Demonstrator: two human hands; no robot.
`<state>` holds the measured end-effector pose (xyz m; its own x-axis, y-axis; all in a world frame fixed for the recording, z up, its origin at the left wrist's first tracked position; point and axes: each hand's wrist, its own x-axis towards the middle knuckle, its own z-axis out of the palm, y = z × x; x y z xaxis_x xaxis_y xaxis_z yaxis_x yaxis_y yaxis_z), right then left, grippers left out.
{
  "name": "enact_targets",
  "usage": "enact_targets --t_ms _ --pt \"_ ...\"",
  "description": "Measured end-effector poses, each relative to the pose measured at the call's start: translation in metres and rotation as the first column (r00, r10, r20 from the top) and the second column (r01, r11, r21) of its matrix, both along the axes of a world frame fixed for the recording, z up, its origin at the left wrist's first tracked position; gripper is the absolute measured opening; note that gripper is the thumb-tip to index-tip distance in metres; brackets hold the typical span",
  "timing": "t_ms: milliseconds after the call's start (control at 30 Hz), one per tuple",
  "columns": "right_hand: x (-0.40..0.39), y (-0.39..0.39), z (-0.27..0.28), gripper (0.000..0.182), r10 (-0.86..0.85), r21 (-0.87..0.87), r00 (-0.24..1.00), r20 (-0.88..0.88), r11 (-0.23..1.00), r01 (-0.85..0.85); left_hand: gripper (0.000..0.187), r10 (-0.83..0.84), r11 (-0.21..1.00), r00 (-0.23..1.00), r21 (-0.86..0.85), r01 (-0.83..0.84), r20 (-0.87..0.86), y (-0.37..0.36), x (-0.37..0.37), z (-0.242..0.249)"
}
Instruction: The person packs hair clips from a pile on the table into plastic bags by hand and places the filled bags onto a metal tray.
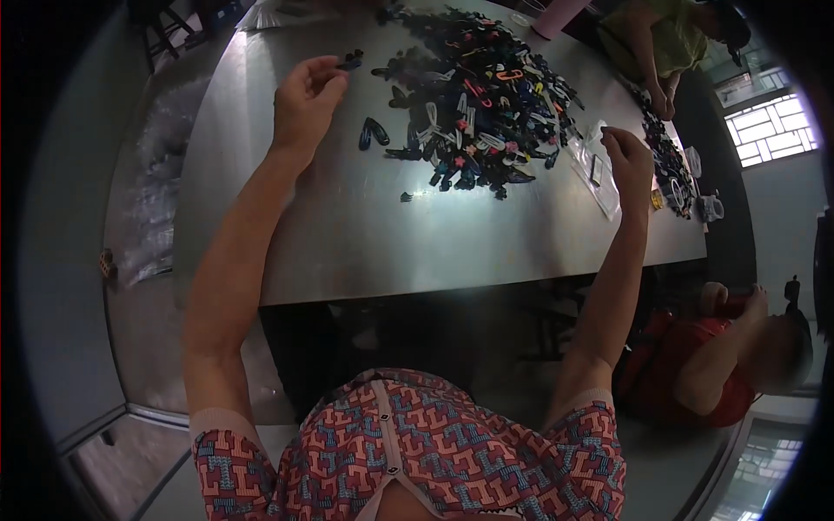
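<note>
My left hand [306,102] is raised over the left part of the metal table, thumb and fingers pinched on a small dark hair clip [351,62]. Below it, a pair of dark snap hair clips [373,133] lies apart from the large mixed pile of hair clips [486,113]. On the right, my right hand [632,165] is closed in a pinch beside a clear plastic bag [584,163] with a small dark rectangular piece on it. Something dark shows at those fingertips, too small to make out.
The metal table [365,252] has its front edge near my body. A second heap of dark clips [665,148] lies at the right, by a person in green [660,39]. Another person in red [695,365] sits lower right. A pink cylinder [559,16] stands at the back.
</note>
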<state>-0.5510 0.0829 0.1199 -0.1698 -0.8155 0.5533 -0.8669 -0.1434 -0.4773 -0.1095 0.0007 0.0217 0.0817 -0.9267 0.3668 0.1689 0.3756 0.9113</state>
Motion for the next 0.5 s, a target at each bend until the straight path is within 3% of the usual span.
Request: enact_targets --t_ms 167,300,367,433,500 --pt "-0.081 0.001 -0.031 0.023 -0.206 0.035 0.959 -0.194 0.976 0.217 0.026 0.181 0.979 0.964 -0.13 -0.157 0.194 0.0 0.008 -0.019" --pt "-0.127 -0.005 -0.05 0.024 -0.291 0.042 0.922 -0.255 0.949 0.311 0.025 0.138 0.988 0.967 -0.099 -0.119 0.216 0.002 0.005 -0.021" --pt "-0.121 0.003 -0.048 0.029 -0.407 0.17 0.862 -0.301 0.867 0.468 0.025 0.133 0.99 0.967 -0.078 -0.119 0.219 0.005 0.003 -0.018" --pt "-0.109 0.009 -0.045 0.036 -0.422 0.166 0.859 -0.289 0.862 0.48 0.025 0.125 0.991 0.966 -0.081 -0.109 0.226 0.003 0.003 -0.018" --pt "-0.095 0.015 -0.045 0.041 -0.424 0.175 0.816 -0.393 0.837 0.519 0.025 0.12 0.991 0.965 -0.082 -0.104 0.234 0.001 0.006 -0.022"
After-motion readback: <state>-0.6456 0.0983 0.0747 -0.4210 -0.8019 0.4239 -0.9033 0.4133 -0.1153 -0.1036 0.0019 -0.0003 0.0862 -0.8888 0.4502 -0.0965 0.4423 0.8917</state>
